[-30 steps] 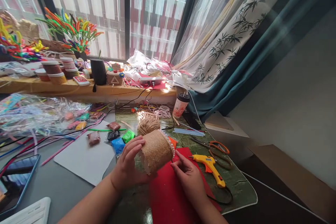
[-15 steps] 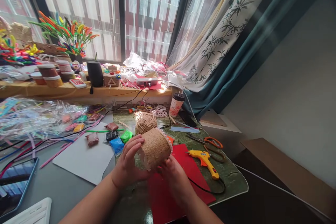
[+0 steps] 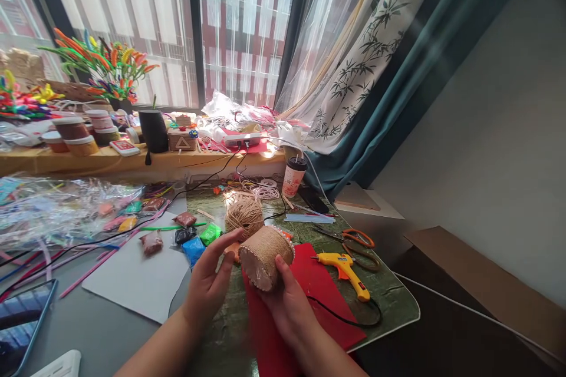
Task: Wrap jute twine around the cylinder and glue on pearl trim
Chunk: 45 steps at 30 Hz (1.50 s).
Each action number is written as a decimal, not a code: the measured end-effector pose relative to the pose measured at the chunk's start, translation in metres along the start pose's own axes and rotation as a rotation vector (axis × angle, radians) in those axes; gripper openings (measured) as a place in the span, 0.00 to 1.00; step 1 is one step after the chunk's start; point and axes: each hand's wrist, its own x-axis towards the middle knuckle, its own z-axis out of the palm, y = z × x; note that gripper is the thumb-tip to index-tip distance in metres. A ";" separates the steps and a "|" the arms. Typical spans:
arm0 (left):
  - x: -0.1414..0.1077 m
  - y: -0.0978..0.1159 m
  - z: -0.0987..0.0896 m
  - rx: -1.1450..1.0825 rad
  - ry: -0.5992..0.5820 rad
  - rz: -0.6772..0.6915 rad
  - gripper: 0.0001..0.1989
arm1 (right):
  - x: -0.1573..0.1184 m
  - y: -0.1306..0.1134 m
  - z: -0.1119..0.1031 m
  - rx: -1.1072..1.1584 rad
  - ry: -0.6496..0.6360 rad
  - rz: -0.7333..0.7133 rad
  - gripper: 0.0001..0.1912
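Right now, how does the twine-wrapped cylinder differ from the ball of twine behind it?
The twine-wrapped cylinder is held in the right hand; the ball of twine lies on the table. The cylinder has a beaded edge; the ball shows no beads. Both are tan.

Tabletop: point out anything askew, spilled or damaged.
The white sheet has an uneven right edge, possibly cut or torn, unlike its straight near edge. The yellow glue gun lies on its side, with no stand in view. No spill shows, and the twine-wrapped cylinder in the right hand shows no clear damage.
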 end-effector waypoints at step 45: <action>0.019 -0.011 -0.001 -0.157 -0.038 -0.454 0.25 | 0.035 -0.011 -0.055 -0.441 -0.089 -0.257 0.45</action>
